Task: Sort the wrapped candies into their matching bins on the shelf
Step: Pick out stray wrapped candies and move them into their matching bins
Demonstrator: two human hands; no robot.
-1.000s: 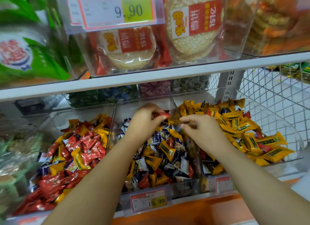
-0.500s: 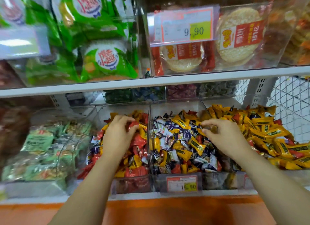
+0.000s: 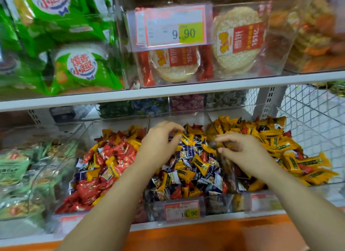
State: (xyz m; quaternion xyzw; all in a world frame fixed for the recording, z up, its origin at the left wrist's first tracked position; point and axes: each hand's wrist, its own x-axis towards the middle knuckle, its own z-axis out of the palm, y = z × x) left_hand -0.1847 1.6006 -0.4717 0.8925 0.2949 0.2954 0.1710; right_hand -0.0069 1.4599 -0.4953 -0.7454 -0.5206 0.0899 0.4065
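Left bin (image 3: 115, 126), middle bin (image 3: 177, 118) and right bin (image 3: 231, 113) stand abreast beneath the shelf (image 3: 186, 92).

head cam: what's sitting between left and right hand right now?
Head view: a heap of mixed candies, in yellow and dark-blue wrappers, in the middle bin, fills the gap between the left hand and the right hand.

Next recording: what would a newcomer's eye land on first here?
The left hand and right hand, fingers curled, reach into the middle bin over a jumble of mixed candies in yellow, blue-white and red. A heap of yellow candies in the bin to the right and red candies in the bin to the left flank it. A large 9.90 price tag hangs on the shelf above.
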